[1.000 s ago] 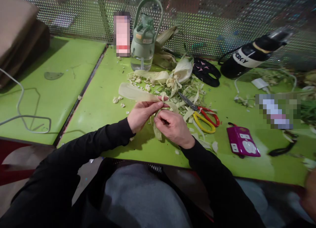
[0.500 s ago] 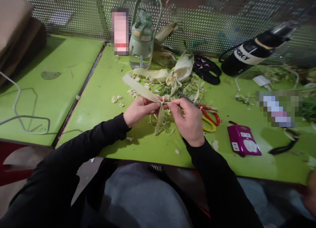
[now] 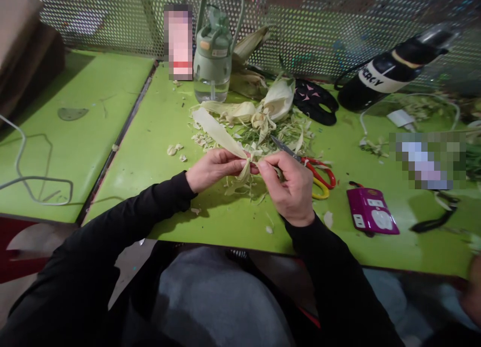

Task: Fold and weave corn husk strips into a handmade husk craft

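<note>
Pale strips of corn husk [image 3: 218, 130] meet in a knot between my two hands, over the green table. My left hand [image 3: 215, 170] pinches the husk just left of the knot, one broad strip slanting up and away from it. From the other side, the thumb and forefinger of my right hand [image 3: 287, 187] are closed on the husk's right end. Just behind my right hand lie scissors [image 3: 319, 174] with red and yellow handles, partly hidden by it. Husk scraps [image 3: 259, 136] and a larger pale husk [image 3: 280, 101] spread beyond the knot.
A green water bottle [image 3: 213, 61] stands at the back by a mesh screen [image 3: 300, 16]. Rightward are a black eye mask [image 3: 315, 101], a tilted black bottle [image 3: 383, 79], a white charger [image 3: 402, 119] and a purple case [image 3: 373, 212]. A cable [image 3: 22, 177] loops at left.
The husk strip that hung down from the knot is now folded up toward my fingers. My right hand has shifted slightly right; both hands keep their pinch.
</note>
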Available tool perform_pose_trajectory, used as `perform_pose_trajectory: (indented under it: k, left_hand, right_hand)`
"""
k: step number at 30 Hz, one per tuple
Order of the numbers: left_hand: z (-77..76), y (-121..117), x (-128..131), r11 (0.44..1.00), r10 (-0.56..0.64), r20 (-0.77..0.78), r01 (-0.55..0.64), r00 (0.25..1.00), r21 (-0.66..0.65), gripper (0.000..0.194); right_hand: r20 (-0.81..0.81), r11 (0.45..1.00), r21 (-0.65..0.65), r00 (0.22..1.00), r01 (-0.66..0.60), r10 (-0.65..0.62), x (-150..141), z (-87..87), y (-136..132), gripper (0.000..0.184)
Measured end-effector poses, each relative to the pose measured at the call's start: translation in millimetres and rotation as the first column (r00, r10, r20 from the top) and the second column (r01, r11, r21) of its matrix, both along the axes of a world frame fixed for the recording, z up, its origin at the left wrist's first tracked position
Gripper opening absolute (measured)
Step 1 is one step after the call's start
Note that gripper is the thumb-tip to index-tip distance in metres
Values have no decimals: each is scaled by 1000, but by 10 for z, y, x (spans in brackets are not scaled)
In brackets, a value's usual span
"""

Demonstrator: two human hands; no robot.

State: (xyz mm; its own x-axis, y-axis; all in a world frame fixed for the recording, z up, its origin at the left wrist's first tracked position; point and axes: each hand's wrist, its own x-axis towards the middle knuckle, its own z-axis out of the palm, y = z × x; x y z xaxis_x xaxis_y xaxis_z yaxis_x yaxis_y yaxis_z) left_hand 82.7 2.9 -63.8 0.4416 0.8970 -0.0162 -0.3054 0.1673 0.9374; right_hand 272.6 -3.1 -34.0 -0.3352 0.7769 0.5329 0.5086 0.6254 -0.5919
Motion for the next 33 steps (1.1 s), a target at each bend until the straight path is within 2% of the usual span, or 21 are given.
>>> perform_pose_trajectory:
  k: [5,11,14,20,22,25,30,33]
  left_hand:
    - [-2,-1,-16,999,20,-11,-21,1000,-25,43]
    - [82,-30,-25,1000,-15,29,15,999,-17,46]
    - [91,-48,-27,999,6,27,-5,1000,-43,45]
    - [44,11,-41,992,93,3,-92,996,-88,45]
    - [46,34,-35,993,96,-20,-97,995,-66,46]
    - [44,38,-9,992,127,-44,-127,991,11,35]
    - [42,19,14,980,195,-85,-191,977,53,32]
    - [56,23,-1,970,222,-130,-206,966,127,25]
  right_hand:
    - [-61,1000,-6,998,-4,4,12,-4,-15,18]
    - [-99,999,-22,995,-25,23,21,36,-38,20]
    - [-101,999,-39,995,-7,3,34,38,-31,21]
    - [31,999,-33,999,-13,14,20,-33,46,17]
    - [67,1000,-5,998,4,-4,0,-54,65,16]
    - [86,1000,-26,996,13,-11,-25,-74,83,20]
    - [128,997,-70,991,-24,33,-38,-84,83,21]
    - [134,996,-64,989,-59,67,-44,-95,67,18]
